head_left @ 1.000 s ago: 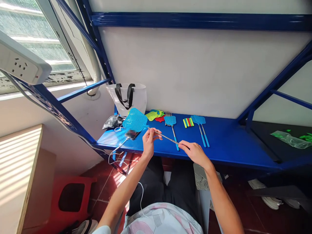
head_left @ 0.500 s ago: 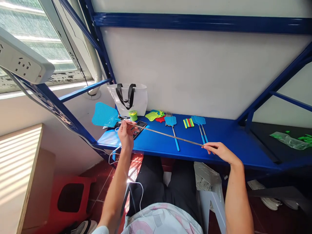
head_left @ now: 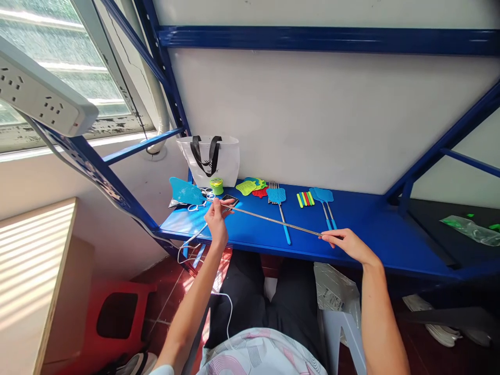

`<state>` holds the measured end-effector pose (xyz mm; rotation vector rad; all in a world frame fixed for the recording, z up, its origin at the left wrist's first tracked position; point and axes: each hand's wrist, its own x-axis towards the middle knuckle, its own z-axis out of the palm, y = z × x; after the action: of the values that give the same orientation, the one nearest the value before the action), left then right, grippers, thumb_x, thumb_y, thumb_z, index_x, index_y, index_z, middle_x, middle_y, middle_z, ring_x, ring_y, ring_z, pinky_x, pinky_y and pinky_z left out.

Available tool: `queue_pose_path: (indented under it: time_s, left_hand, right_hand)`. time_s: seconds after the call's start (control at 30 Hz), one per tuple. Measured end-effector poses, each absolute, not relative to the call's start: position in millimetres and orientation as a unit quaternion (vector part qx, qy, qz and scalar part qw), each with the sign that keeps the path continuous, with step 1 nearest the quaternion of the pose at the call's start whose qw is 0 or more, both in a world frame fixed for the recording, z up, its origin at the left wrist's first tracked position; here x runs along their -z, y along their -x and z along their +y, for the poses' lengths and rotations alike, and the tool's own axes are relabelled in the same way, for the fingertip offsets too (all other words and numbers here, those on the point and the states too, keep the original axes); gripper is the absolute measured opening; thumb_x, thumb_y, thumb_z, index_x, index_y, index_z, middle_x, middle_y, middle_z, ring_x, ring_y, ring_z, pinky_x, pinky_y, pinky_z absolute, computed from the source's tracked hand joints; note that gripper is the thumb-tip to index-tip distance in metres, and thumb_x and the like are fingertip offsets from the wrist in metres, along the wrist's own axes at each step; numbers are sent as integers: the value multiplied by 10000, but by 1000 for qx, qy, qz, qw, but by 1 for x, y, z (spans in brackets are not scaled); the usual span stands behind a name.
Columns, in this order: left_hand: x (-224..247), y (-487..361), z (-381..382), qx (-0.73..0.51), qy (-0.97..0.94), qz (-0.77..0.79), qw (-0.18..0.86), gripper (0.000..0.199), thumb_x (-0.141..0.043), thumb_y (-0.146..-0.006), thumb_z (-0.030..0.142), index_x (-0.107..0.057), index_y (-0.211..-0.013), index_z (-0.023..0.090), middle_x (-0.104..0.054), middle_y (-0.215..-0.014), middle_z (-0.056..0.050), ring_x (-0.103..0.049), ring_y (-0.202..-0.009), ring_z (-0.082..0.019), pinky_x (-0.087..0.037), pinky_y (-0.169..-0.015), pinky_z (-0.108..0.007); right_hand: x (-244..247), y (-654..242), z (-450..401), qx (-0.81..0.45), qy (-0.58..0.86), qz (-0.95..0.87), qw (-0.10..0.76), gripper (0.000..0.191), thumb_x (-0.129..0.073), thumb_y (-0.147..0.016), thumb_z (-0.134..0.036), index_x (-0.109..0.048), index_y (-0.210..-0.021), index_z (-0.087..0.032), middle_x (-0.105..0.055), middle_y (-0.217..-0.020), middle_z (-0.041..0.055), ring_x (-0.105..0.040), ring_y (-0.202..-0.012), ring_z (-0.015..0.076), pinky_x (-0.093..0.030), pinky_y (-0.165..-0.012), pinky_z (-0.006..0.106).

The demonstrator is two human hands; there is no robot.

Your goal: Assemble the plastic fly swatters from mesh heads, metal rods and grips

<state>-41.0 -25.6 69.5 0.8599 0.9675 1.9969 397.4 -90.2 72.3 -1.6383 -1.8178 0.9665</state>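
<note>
A blue plastic fly swatter head (head_left: 186, 191) lies tilted at the left end of the blue steel shelf (head_left: 375, 237). Its long telescopic metal shaft (head_left: 273, 221) runs right across the shelf front. My left hand (head_left: 215, 221) pinches the shaft just behind the head, close to a black smartphone (head_left: 230, 200). My right hand (head_left: 346, 244) pinches the shaft's far end between fingertips. Several finished swatters (head_left: 276, 196) and loose coloured handles (head_left: 305, 199) lie farther back, out of reach of the fingers.
A white tote bag (head_left: 209, 161) and a green spool (head_left: 216, 185) stand behind the swatter head. A white cable (head_left: 195, 237) hangs off the shelf's left front. A power strip (head_left: 42, 99) juts in at upper left. My knees are below.
Since a second ago, my right hand has moved far to the right and the shaft now spans much farther. The swatter head has swung left and lowered towards the shelf.
</note>
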Motion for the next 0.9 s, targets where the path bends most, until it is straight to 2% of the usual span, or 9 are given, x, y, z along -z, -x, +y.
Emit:
queue_pose_path:
  time_s: [0.2,0.43,0.53,0.63,0.73,0.9]
  left_hand:
    - [-66,9,-30,-746,-349,369,430,517,-729,-1020,685,-764,-955,174,-876,-1111,-160,-852,-887,-238,-654,-695,-284]
    - [-60,-12,-38,-715,-384,346,471,558,-711,-1017,726,-789,-951,177,-878,-1109,-174,-858,-973,-292,-683,-772,-357]
    - [-53,-34,-50,-682,-403,336,510,584,-695,-1017,755,-799,-984,182,-872,-1184,-184,-853,-1091,-344,-700,-854,-422]
    - [-49,-56,-67,-649,-419,321,547,598,-680,-1021,770,-808,-1014,186,-862,-1246,-187,-818,-1231,-390,-691,-971,-496]
    - [-44,-76,-84,-616,-434,303,583,622,-675,-1016,789,-821,-1029,184,-860,-1252,-189,-813,-1239,-407,-678,-1021,-544]
    - [-32,-94,-99,-586,-458,285,605,642,-686,-1011,796,-841,-1055,174,-840,-1314,-200,-777,-1308,-411,-661,-1074,-559]
  right_hand:
    - [-71,-381,-90,-349,597,-671,267,682,-738,-905,-855,-934,-1055,-219,-639,-684,17,-530,-708,200,-405,-673,329]
    - [-79,-358,-97,-349,581,-677,286,654,-724,-925,-842,-921,-988,-222,-623,-669,15,-497,-671,190,-385,-625,318]
    - [-82,-330,-98,-344,566,-690,290,596,-691,-973,-791,-909,-954,-236,-609,-651,5,-476,-638,179,-371,-601,313]
    - [-81,-305,-100,-331,553,-705,296,551,-666,-1013,-742,-892,-926,-246,-642,-662,6,-506,-634,184,-379,-596,311]
    - [-76,-285,-102,-313,542,-718,304,533,-628,-1054,-693,-887,-934,-243,-704,-700,17,-582,-671,204,-423,-631,311]
    - [-66,-261,-105,-279,542,-720,331,490,-588,-1079,-623,-910,-1100,-254,-833,-893,54,-680,-776,240,-491,-724,329]
